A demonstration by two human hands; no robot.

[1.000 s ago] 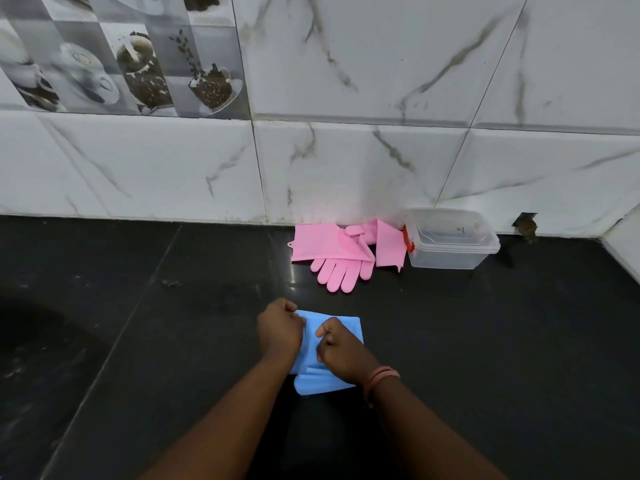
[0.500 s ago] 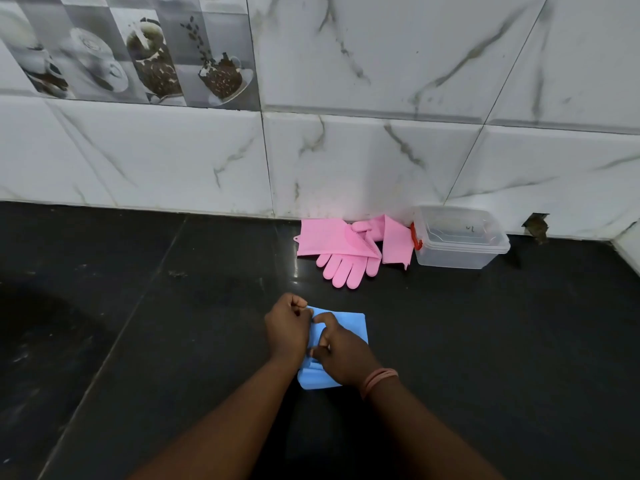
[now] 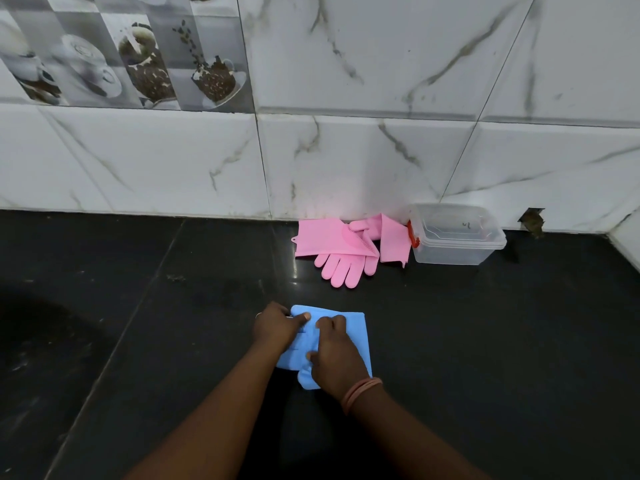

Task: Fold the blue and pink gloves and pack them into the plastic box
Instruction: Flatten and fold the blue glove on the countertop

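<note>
From my head view, looking down, both my hands are working on the blue gloves (image 3: 349, 336), which lie on the dark tabletop (image 3: 485, 341) right in front of me, folded into a rough, flat bundle. My left hand (image 3: 277, 327) curls its fingers over the left edge with the thumb laid across the top, pinching the fold so it cannot spring open. My right hand (image 3: 334, 355) lies on the middle of the bundle with bent fingers gripping the layers, holding them flat, I judge, to set the crease. The pink gloves (image 3: 343, 247) wait farther back against the tiled wall (image 3: 381, 161), one laid partly over the other and not yet folded. Just beside them on the right, touching or nearly so, stands the clear plastic box (image 3: 457, 233) with its lid on; it will need opening before anything goes in. I keep the blue bundle close because soft rubber unfolds easily.
</note>
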